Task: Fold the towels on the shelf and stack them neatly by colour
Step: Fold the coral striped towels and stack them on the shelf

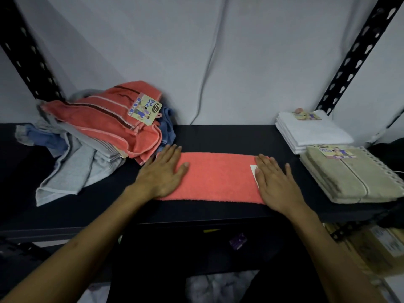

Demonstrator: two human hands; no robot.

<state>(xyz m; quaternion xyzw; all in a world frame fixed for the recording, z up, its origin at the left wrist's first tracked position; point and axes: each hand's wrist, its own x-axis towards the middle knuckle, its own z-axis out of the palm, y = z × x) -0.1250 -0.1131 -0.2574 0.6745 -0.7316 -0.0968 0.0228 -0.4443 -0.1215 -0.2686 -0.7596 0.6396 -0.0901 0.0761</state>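
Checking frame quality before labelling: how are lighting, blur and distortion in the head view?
Head view: dim, flat light, no glare; the dark shelf board swallows detail. Wide-angle bend bows the black perforated uprights. Left hand and right hand, flat on the folded coral terry towel, are fairly sharp; the forearms and the clutter below the shelf are soft.

A storeroom or shop stockroom: a black slotted-steel rack upright (358, 51) at 1 o'clock, retail-tagged folded towels (314, 132) at 3 o'clock, cardboard boxes (378, 248) at 4 o'clock below the shelf (218, 134).
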